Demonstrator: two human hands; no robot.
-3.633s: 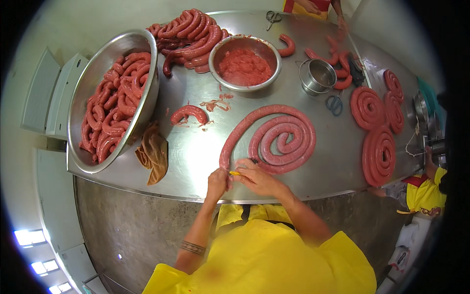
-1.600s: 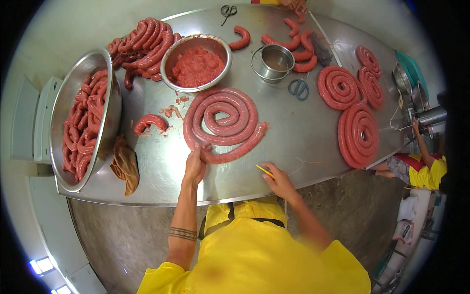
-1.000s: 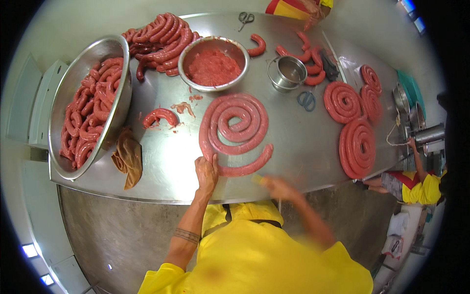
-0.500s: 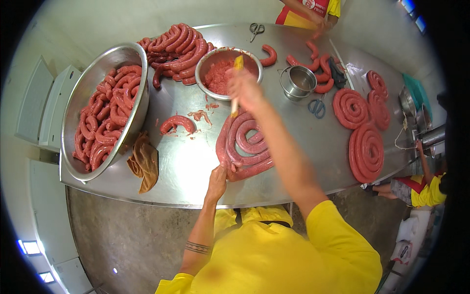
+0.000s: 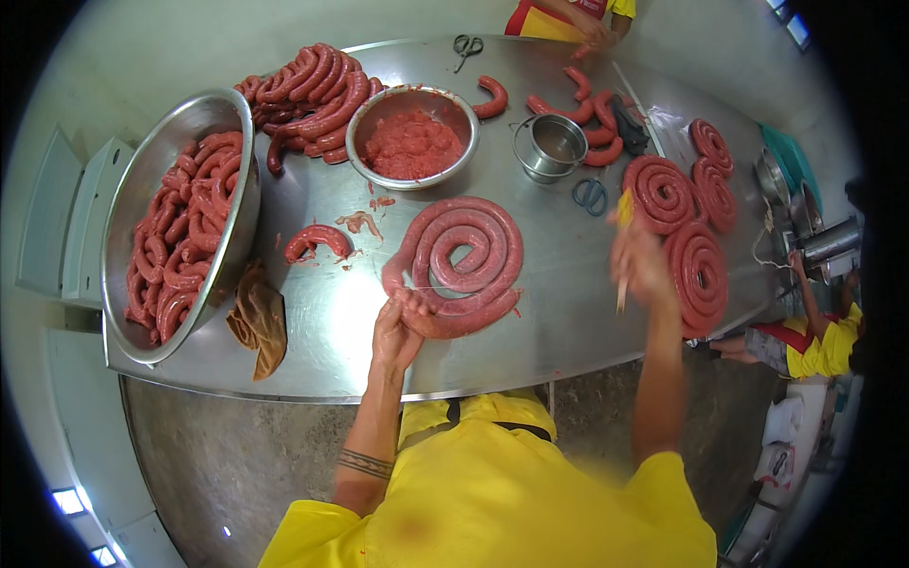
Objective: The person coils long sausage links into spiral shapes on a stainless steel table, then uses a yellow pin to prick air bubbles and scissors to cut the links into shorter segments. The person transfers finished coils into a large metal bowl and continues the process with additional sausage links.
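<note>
A long red sausage coil (image 5: 464,260) lies on the steel table (image 5: 322,341) in front of me. My left hand (image 5: 398,329) grips the coil's outer end at the near side. A thin string runs from that end across the coil. My right hand (image 5: 639,265) is raised and blurred to the right of the coil, holding a yellow-handled needle (image 5: 624,248) that hangs over the table near other coils.
A large steel bowl of sausages (image 5: 180,227) stands at the left, a bowl of minced meat (image 5: 412,142) at the back, a small pot (image 5: 551,147), scissors (image 5: 590,194), several finished coils (image 5: 696,222) right. A brown cloth (image 5: 258,317). Another person's hand (image 5: 592,33) works far back.
My right hand swung from over the minced meat bowl to the right side of the coil with the needle. My left hand stayed on the coil's end.
</note>
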